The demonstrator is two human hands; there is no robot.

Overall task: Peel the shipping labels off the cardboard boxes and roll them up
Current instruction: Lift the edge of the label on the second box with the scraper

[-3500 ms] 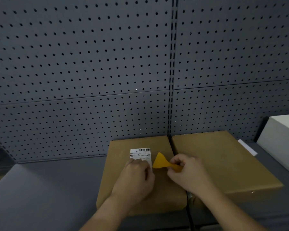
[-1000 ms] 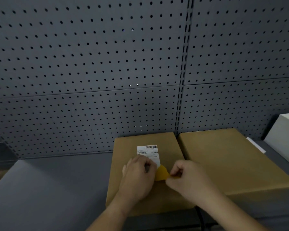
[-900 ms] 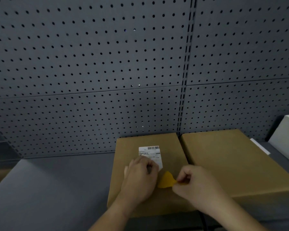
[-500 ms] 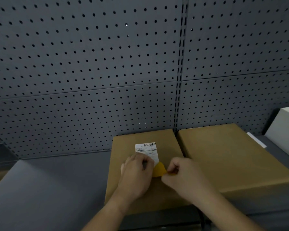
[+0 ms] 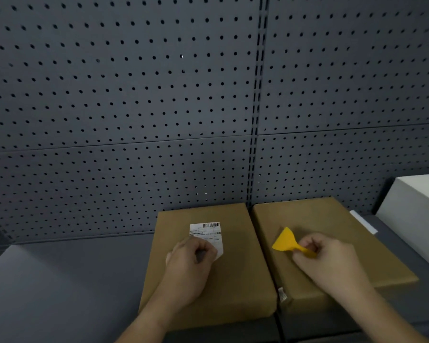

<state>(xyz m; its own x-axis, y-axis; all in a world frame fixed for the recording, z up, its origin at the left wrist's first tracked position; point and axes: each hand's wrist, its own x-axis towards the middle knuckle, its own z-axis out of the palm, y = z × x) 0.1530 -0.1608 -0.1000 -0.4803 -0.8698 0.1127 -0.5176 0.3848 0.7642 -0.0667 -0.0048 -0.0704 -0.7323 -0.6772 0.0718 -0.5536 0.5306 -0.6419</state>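
Note:
Two brown cardboard boxes lie side by side on a dark grey shelf. The left box [image 5: 235,280] carries a white shipping label [image 5: 205,231] with a barcode along its top edge. My left hand [image 5: 191,263] rests on the label's lower part, fingers curled and pinching its near edge, which hides that edge. My right hand [image 5: 330,261] hovers over the right box [image 5: 332,219] and grips the handle of a yellow plastic scraper [image 5: 285,241], blade pointing up and left, clear of the label.
A dark pegboard wall [image 5: 159,107] rises just behind the boxes. A white box [image 5: 416,214] stands at the right, with a thin white strip [image 5: 363,222] beside the right box. Grey shelf surface [image 5: 60,280] stretches to the left.
My right hand has pulled the scraper away from the label's lower right corner to above the right box. My left hand stays on the label's lower part.

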